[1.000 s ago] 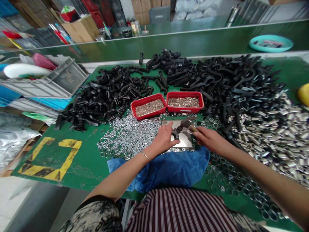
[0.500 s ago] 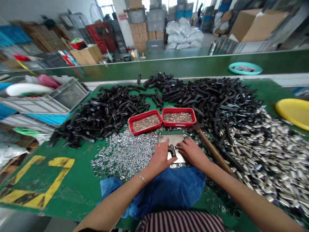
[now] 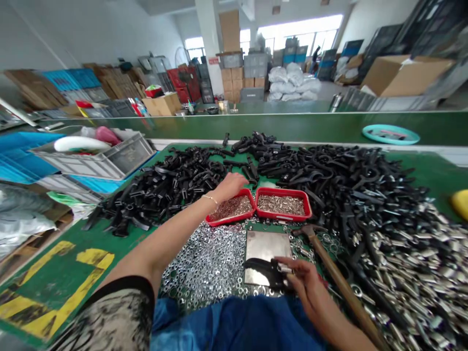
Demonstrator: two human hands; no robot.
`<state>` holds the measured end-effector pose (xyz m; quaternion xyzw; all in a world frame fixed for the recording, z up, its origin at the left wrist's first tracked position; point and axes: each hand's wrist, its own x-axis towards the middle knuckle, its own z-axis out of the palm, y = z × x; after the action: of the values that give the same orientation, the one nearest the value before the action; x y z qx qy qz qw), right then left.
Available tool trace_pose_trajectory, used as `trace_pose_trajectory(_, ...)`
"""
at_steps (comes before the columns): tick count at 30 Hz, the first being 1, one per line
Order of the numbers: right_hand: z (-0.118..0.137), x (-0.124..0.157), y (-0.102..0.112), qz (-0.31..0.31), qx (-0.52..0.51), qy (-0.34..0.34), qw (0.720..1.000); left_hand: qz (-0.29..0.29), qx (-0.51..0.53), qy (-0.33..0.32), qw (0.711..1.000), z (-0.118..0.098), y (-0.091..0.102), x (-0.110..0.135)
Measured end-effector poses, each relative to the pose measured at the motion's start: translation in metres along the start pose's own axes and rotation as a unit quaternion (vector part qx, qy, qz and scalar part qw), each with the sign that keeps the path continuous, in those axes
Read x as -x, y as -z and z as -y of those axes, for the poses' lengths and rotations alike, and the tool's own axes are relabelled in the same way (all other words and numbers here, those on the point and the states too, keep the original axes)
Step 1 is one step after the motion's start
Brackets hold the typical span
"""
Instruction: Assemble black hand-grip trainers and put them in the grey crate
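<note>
Metal plate point(image 3: 268, 244) on green table point(image 3: 46, 287); cartons point(image 3: 232, 80), bright windows point(image 3: 298, 31) beyond.

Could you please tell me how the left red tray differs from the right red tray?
The left red tray sits slanted in the view, while the right red tray sits nearly level. The left hand partly hides the left red tray; the right red tray is unobstructed. Both hold many small pieces.

Grey crate point(image 3: 89, 165): left, pink bundle point(image 3: 107, 135) inside | turquoise dish point(image 3: 391, 142): far right (small items point(image 3: 391, 134) in it) | yellow thing point(image 3: 461, 202): cut by right edge | large carton point(image 3: 405, 77): beyond dish | sacks point(image 3: 292, 80): piled, background
</note>
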<state>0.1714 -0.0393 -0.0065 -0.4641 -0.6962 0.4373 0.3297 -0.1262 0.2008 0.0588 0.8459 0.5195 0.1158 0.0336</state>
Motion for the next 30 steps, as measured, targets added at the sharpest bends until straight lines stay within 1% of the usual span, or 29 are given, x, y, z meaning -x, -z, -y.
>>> trace_pose_trajectory(2, -0.003, 0.005, -0.021, -0.033, -0.091, -0.040, 0.995, 0.046, -0.010, -0.015, 0.999, 0.008, -0.014, -0.040)
trace_pose_trajectory(3, -0.005, 0.006, -0.029, -0.063, -0.134, -0.060, 0.987, 0.055, -0.011, -0.016, 0.998, 0.008, -0.023, -0.057)
trace_pose_trajectory(5, -0.010, 0.005, -0.038, -0.127, -0.207, -0.099, 0.965, 0.047, -0.012, -0.009, 0.999, 0.005, -0.043, -0.084)
trace_pose_trajectory(7, -0.014, 0.000, -0.033, -0.169, -0.256, -0.133, 0.942, 0.034, -0.017, 0.005, 0.999, 0.003, -0.059, -0.100)
trace_pose_trajectory(9, -0.015, -0.006, -0.018, -0.178, -0.275, -0.162, 0.931, 0.019, -0.020, 0.017, 0.999, 0.004, -0.068, -0.107)
trace_pose_trajectory(10, -0.014, -0.010, -0.009, -0.171, -0.281, -0.176, 0.928, 0.012, -0.020, 0.023, 0.999, 0.007, -0.069, -0.108)
trace_pose_trajectory(12, -0.011, -0.018, 0.007, -0.140, -0.310, -0.200, 0.919, -0.005, -0.018, 0.040, 0.999, 0.013, -0.063, -0.106)
trace_pose_trajectory(15, -0.006, -0.028, 0.019, -0.059, -0.373, -0.228, 0.897, -0.042, -0.011, 0.082, 0.996, 0.017, -0.035, -0.097)
trace_pose_trajectory(17, -0.004, -0.033, 0.022, -0.020, -0.388, -0.239, 0.890, -0.098, 0.015, 0.112, 0.989, 0.008, -0.013, -0.082)
trace_pose_trajectory(18, -0.004, -0.035, 0.022, -0.015, -0.379, -0.237, 0.894, -0.145, 0.052, 0.122, 0.980, -0.002, -0.003, -0.070)
trace_pose_trajectory(19, -0.004, -0.037, 0.022, -0.019, -0.355, -0.227, 0.906, -0.181, 0.100, 0.123, 0.971, -0.017, 0.005, -0.053)
trace_pose_trajectory(20, -0.003, -0.039, 0.022, -0.027, -0.316, -0.212, 0.925, -0.195, 0.154, 0.119, 0.961, -0.036, 0.010, -0.032)
trace_pose_trajectory(21, -0.002, -0.040, 0.023, -0.040, -0.260, -0.191, 0.946, -0.176, 0.210, 0.115, 0.955, -0.058, 0.011, -0.008)
trace_pose_trajectory(22, -0.001, -0.042, 0.023, -0.054, -0.191, -0.165, 0.966, -0.136, 0.268, 0.117, 0.947, -0.082, 0.008, 0.019)
trace_pose_trajectory(23, 0.002, -0.042, 0.023, -0.069, -0.116, -0.136, 0.982, -0.085, 0.330, 0.128, 0.931, -0.106, 0.001, 0.045)
trace_pose_trajectory(24, 0.005, -0.042, 0.023, -0.082, -0.045, -0.105, 0.990, -0.042, 0.387, 0.151, 0.909, -0.129, -0.009, 0.071)
trace_pose_trajectory(26, 0.011, -0.041, 0.024, -0.091, 0.058, -0.052, 0.993, 0.016, 0.477, 0.202, 0.855, -0.165, -0.033, 0.113)
trace_pose_trajectory(28, 0.016, -0.037, 0.024, -0.075, 0.114, -0.023, 0.990, 0.036, 0.539, 0.237, 0.808, -0.187, -0.051, 0.139)
trace_pose_trajectory(30, 0.018, -0.033, 0.024, -0.057, 0.143, -0.012, 0.988, 0.036, 0.570, 0.252, 0.781, -0.197, -0.060, 0.152)
